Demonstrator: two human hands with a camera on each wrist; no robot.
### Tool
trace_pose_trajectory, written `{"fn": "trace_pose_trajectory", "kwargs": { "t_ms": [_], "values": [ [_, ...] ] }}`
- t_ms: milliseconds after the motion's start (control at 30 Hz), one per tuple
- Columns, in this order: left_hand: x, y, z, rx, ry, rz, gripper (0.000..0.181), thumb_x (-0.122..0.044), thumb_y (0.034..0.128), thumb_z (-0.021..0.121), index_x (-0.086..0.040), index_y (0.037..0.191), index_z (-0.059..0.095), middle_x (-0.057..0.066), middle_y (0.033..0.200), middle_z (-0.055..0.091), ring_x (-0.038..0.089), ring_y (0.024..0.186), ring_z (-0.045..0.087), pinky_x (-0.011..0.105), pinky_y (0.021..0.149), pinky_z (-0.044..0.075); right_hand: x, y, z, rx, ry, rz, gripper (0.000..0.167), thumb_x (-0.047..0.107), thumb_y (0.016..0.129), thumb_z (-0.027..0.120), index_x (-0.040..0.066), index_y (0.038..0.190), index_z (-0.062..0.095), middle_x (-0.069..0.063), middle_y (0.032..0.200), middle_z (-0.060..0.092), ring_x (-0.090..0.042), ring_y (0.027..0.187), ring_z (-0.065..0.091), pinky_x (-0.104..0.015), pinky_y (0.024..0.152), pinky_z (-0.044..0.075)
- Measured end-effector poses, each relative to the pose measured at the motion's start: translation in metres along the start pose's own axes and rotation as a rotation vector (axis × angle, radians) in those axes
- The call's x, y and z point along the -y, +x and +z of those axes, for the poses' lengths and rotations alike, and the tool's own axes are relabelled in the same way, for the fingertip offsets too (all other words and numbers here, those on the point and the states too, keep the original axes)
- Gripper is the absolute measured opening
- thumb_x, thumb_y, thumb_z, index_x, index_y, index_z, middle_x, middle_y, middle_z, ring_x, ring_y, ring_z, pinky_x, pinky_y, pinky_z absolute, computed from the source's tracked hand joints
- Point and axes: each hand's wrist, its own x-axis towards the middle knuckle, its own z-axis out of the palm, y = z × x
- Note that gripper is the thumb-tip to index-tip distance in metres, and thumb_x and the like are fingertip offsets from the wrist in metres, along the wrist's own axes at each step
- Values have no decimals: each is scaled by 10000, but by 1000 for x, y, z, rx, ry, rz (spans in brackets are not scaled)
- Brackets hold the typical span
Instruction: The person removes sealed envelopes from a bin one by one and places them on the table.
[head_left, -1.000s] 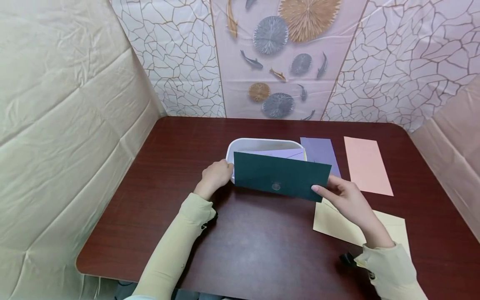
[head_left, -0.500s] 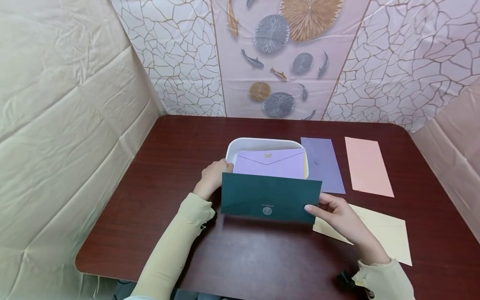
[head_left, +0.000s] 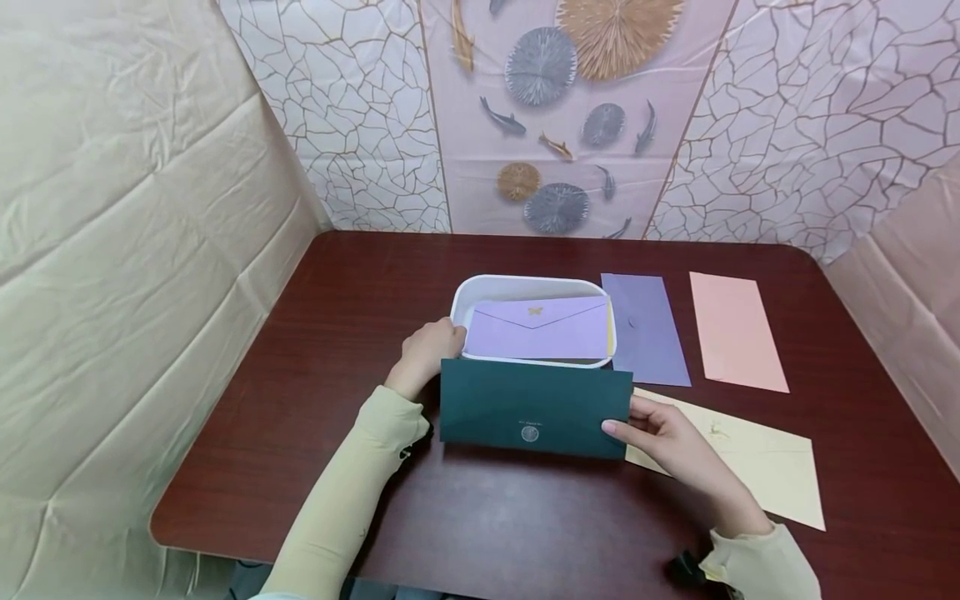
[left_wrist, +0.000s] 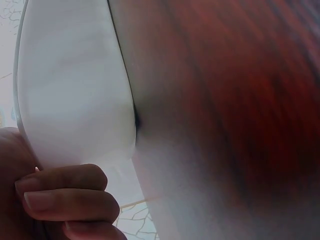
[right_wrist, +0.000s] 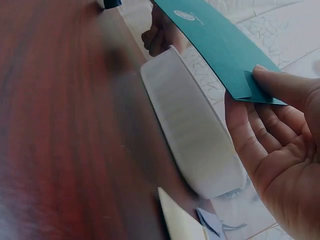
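- My right hand (head_left: 667, 437) pinches the green envelope (head_left: 517, 400) at its three-o'clock end.
- My left hand (head_left: 427, 354) clamps the white bin (head_left: 513, 288) at its nine-o'clock end.

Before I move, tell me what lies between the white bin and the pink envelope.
The head view shows a blue-violet envelope beside the white bin, then a bare tabletop strip before the pink envelope.
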Motion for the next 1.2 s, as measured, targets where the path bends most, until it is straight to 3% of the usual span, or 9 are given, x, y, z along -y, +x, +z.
{"fn": "trace_pose_trajectory", "kwargs": {
  "t_ms": [167, 300, 433, 667, 867, 1200],
  "values": [
    [-3, -3, -1, -4, 18, -12, 388, -326, 1038, 336, -65, 982, 618, 108, 865, 613, 282, 786, 591, 468, 719, 456, -5, -3, 5, 19, 5, 46, 327, 82, 987, 635, -66, 1278, 614, -146, 1091, 719, -115, 898, 698, -244, 740, 544],
    [-4, -4, -1, -18, 28, -5, 384, -322, 1038, 341, -71, 993, 629, 95, 872, 612, 279, 811, 594, 489, 734, 467, -6, -4, 9, 13, -13, 95, 292, 117, 980, 654, -37, 1228, 643, -82, 893, 696, -110, 692, 599, -262, 563, 452],
    [-2, -2, -1, -19, 27, 7, 382, -331, 1034, 331, -94, 949, 619, 80, 840, 600, 267, 795, 589, 477, 726, 459, -8, -3, 12, 22, -49, 137, 211, 160, 972, 674, -2, 1106, 670, -28, 718, 572, -137, 578, 477, -291, 515, 385],
    [-1, 0, 0, -13, 33, 9, 384, -341, 1039, 327, -101, 937, 609, 82, 834, 595, 266, 805, 590, 476, 734, 455, -13, -3, 17, 46, -47, 202, 230, 197, 972, 677, -1, 1087, 652, -73, 757, 635, -162, 599, 529, -276, 557, 424],
    [0, -1, 0, -10, 33, 4, 384, -342, 1041, 328, -94, 958, 609, 86, 835, 592, 269, 808, 590, 478, 736, 453, -17, -4, 19, 60, -45, 242, 254, 221, 972, 679, -18, 1038, 623, -77, 709, 580, -168, 555, 491, -277, 532, 421],
    [-1, -2, 0, -15, 26, 4, 371, -336, 1047, 338, -97, 938, 600, 88, 820, 585, 269, 788, 581, 465, 726, 444, -22, -2, 17, 86, -58, 249, 342, 195, 981, 666, -49, 1217, 624, -119, 942, 725, -143, 671, 596, -268, 591, 472]
  ]
}}
